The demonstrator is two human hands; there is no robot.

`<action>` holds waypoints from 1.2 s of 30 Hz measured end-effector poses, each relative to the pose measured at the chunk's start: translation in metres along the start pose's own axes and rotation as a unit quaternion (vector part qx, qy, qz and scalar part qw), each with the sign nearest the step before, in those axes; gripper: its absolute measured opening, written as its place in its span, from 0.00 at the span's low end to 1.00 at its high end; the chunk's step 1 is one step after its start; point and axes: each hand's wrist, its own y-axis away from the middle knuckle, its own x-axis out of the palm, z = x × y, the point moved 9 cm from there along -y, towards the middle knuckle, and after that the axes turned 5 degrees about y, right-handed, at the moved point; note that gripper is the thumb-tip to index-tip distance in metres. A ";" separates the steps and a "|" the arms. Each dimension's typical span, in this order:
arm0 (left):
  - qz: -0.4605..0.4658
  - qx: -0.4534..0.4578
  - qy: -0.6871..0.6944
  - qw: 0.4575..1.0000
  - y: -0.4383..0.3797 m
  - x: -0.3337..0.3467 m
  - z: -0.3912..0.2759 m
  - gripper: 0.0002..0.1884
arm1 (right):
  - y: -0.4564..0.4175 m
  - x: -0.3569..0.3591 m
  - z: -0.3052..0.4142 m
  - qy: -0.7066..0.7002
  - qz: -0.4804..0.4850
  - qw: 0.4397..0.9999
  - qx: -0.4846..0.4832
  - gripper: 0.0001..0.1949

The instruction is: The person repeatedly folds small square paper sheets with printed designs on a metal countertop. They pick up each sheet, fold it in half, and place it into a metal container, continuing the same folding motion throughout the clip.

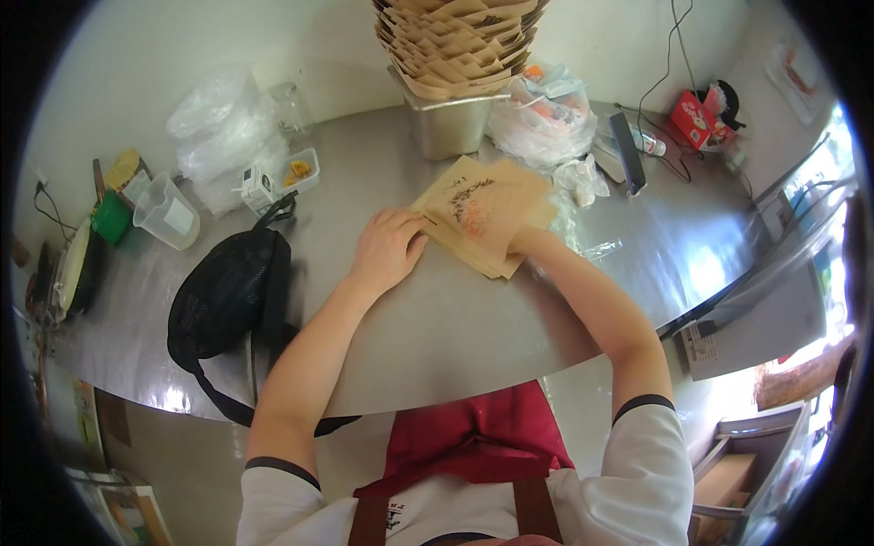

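Observation:
A small pile of brown kraft paper bags (493, 266) lies at an angle on the steel table before me. The top paper bag (472, 198) bears dark and orange print, and its right side is blurred and looks raised. My left hand (390, 247) rests palm down at the pile's left corner, fingertips on the paper and thumb apart. At the right edge, my right hand (530, 241) reaches into or under the top bag. Paper covers its fingers, so their grip is hidden.
Behind the pile, a steel container (447, 126) holds a tall stack of kraft bags (457, 51). A full plastic bag (546, 123) and a phone (627, 153) stand right of it. A black mesh bag (222, 300), clear jug (167, 213) and food tub (311, 170) occupy the left.

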 end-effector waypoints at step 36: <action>0.044 -0.010 0.029 0.999 0.004 0.017 0.017 0.22 | 0.113 -0.057 0.063 0.056 -0.294 0.950 -0.092 0.21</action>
